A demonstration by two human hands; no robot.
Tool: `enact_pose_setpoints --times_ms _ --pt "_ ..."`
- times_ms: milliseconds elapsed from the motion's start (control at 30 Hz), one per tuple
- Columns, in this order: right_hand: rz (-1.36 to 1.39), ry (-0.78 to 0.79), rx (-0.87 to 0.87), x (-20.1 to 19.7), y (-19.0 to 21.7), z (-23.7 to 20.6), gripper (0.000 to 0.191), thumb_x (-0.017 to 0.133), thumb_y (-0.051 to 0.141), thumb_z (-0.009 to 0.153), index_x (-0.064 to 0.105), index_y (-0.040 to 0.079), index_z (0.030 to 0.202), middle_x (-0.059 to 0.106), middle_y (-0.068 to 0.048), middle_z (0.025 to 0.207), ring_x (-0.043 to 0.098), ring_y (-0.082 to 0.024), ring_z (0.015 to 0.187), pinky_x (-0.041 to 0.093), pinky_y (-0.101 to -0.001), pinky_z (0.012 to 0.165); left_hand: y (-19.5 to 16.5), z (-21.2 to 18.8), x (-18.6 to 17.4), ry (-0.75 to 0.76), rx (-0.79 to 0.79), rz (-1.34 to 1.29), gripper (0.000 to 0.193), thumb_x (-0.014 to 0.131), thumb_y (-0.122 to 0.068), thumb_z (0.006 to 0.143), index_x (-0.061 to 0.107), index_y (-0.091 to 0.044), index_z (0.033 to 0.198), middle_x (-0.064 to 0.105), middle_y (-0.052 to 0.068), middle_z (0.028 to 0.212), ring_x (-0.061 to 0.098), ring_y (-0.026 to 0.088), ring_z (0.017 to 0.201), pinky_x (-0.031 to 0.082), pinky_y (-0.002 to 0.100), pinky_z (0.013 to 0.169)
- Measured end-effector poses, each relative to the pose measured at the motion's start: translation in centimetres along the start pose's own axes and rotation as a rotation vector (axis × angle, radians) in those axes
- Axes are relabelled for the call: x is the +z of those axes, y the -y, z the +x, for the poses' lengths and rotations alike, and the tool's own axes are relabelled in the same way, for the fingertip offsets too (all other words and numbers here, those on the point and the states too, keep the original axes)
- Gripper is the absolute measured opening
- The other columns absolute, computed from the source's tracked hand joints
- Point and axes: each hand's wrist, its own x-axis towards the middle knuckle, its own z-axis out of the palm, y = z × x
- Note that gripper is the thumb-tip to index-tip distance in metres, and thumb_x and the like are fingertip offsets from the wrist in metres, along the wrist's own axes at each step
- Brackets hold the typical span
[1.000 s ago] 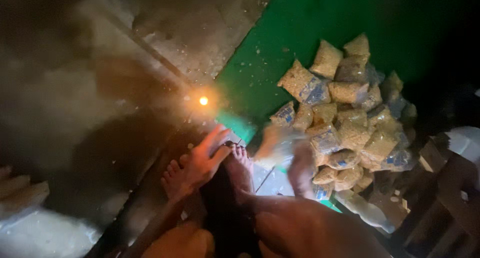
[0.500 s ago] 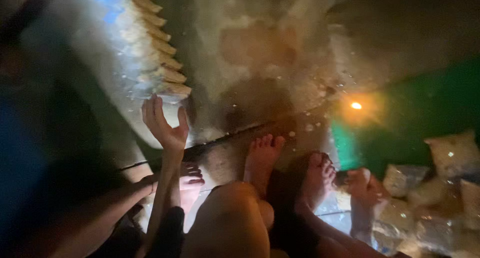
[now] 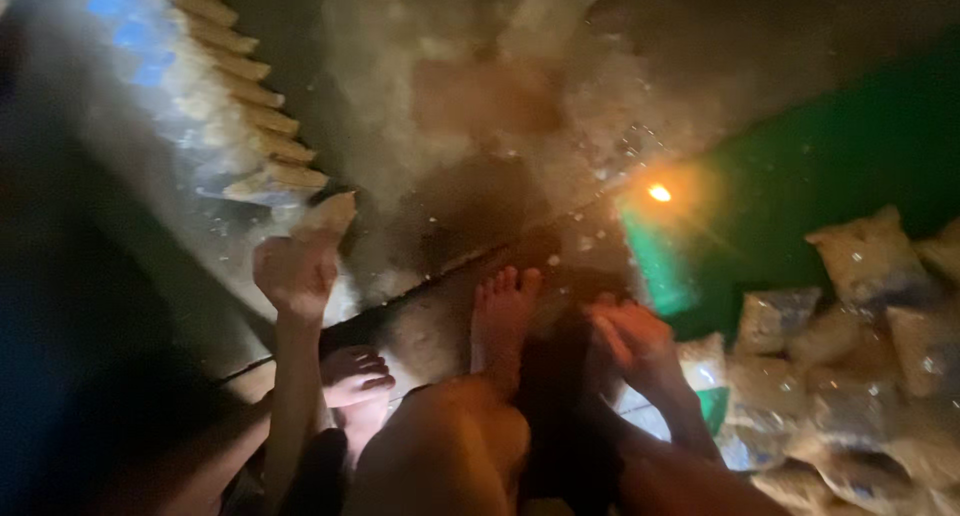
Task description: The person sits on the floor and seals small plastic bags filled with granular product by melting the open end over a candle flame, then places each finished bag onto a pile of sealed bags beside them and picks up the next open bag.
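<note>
My left hand [image 3: 295, 268] is raised at the left, its fingers closed on a tan packet [image 3: 325, 216] at the lower end of a slanting row of similar packets [image 3: 245, 111]. Hovering low at centre right with fingers apart, my right hand [image 3: 635, 341] holds nothing, just left of a pile of clear filled packets [image 3: 870, 376]. My bare feet [image 3: 503, 316] rest on the floor between the hands. The picture is dim and blurred.
A small flame [image 3: 659, 192] burns at the edge of a green sheet [image 3: 840, 166] under the pile. The floor [image 3: 480, 96] beyond is rough, stained concrete. The left side of the view is dark.
The view swung left from the packet pile to the row of packets. My left hand went from spread fingers to closed on a packet at the row's end; my right hand left the pile.
</note>
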Motion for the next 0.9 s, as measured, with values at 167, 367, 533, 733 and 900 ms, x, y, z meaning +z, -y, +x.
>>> enact_pose_setpoints --times_ms 167,367,533,733,900 --pt "0.075 0.086 -0.293 0.8 3.5 3.1 0.081 0.079 0.009 0.076 0.045 0.004 0.150 0.055 -0.025 0.141 0.053 -0.040 0.128 0.044 -0.0438 0.105 -8.8 -0.5 4.5 0.149 0.089 -0.615 0.031 0.079 -0.024 0.091 0.064 -0.011 0.116 0.061 0.007 0.109 0.059 0.028 0.103 0.045 0.044 0.093" --pt "0.270 0.183 -0.122 0.3 1.4 5.6 0.067 0.082 0.012 0.081 0.057 0.009 0.143 0.067 -0.014 0.137 0.066 -0.025 0.125 0.052 -0.0366 0.106 -21.7 3.7 8.0 0.269 0.354 -0.889 0.062 0.083 -0.027 0.081 0.052 -0.008 0.132 0.055 0.010 0.128 0.056 0.030 0.117 0.046 0.045 0.099" --pt "0.375 0.101 -0.048 -1.3 -2.6 5.2 0.068 0.086 0.013 0.078 0.057 0.008 0.140 0.067 -0.010 0.139 0.066 -0.020 0.123 0.052 -0.0353 0.107 -24.9 6.7 8.9 0.699 0.011 -1.138 0.088 0.087 -0.031 0.073 0.042 -0.006 0.145 0.050 0.013 0.144 0.053 0.032 0.129 0.046 0.046 0.105" --pt "0.315 0.136 0.002 -3.8 -2.9 4.5 0.081 0.081 0.005 0.085 0.040 0.007 0.155 0.048 -0.014 0.158 0.046 -0.022 0.144 0.036 -0.0376 0.119 -25.9 4.3 11.4 0.698 0.000 -1.111 0.057 0.072 -0.015 0.099 0.051 -0.007 0.151 0.058 0.014 0.152 0.064 0.027 0.134 0.055 0.036 0.106" --pt "0.667 0.284 -0.009 -6.1 -2.7 3.4 0.095 0.069 0.002 0.092 0.009 0.012 0.165 0.027 -0.010 0.169 0.031 -0.020 0.153 0.029 -0.0360 0.123 -26.4 2.5 12.0 0.514 0.021 -1.124 0.047 0.066 -0.011 0.103 0.053 -0.004 0.148 0.061 0.015 0.147 0.066 0.028 0.131 0.056 0.035 0.105"
